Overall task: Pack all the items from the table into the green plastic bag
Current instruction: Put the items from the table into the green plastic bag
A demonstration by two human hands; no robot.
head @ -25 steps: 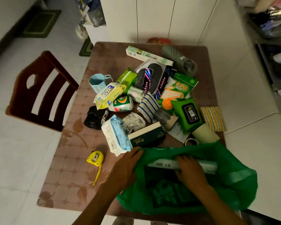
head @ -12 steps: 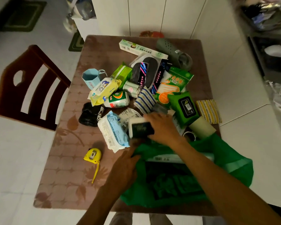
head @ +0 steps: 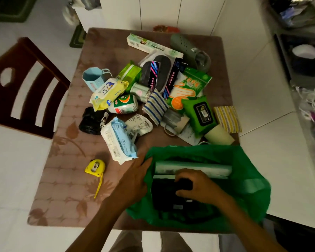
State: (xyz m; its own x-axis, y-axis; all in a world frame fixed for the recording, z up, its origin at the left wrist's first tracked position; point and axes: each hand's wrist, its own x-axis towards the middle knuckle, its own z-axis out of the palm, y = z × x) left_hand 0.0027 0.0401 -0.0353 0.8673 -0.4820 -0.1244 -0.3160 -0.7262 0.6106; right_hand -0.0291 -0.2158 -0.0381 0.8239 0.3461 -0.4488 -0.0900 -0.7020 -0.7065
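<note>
Right hand (head: 198, 188) grip clamped on dark box (head: 164, 193), now inside green bag (head: 244, 160); was lifting it off tabletop. Left hand (head: 135, 180) pinched bag rim beside it.

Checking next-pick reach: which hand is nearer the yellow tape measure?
Left. The left hand holds the green plastic bag's rim just right of the yellow tape measure; the right hand is farther right, inside the bag on a dark box.

A square table (head: 65, 188) under a brownish leaf-patterned cloth carries everything. The open green plastic bag (head: 247, 179) lies at its near edge, around the right hand (head: 200, 186). A yellow tape measure (head: 95, 166) sits left of the left hand (head: 135, 180); just beyond that hand lies a white-and-blue wipes pack (head: 118, 140), then a black lump, perhaps rolled bags (head: 90, 121).
</note>
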